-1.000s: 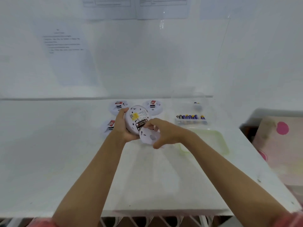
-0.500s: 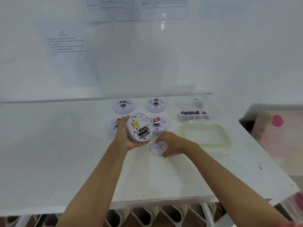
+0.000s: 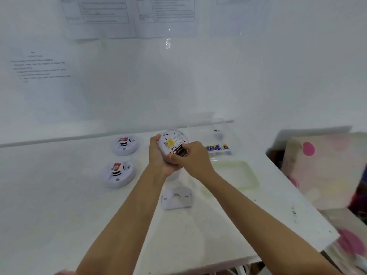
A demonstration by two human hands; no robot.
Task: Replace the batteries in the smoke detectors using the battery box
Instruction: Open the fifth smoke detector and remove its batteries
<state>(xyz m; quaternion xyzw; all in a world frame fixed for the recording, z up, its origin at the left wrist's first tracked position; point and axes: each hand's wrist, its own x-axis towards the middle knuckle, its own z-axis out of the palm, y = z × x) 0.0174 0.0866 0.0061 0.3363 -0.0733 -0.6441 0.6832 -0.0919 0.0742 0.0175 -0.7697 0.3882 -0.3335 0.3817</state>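
Note:
My left hand point(image 3: 158, 157) grips a white round smoke detector point(image 3: 171, 140) held above the table, its back with a yellow label facing me. My right hand point(image 3: 191, 158) has its fingers curled onto the dark batteries point(image 3: 180, 150) in the open compartment. The detector's white back plate point(image 3: 176, 197) lies on the table below my hands. Two more detectors point(image 3: 124, 145) point(image 3: 118, 172) rest to the left. The clear battery box point(image 3: 218, 148) with several blue batteries sits at the right rear.
A pale green-rimmed lid point(image 3: 236, 176) lies right of my hands. The white table point(image 3: 59, 205) ends at a right edge with a spotted pink cloth point(image 3: 325, 167) beyond. Printed sheets hang on the wall behind.
My right hand left the back plate on the table and rose to the batteries in the held detector. My left hand lifted the detector a little; the view shifted.

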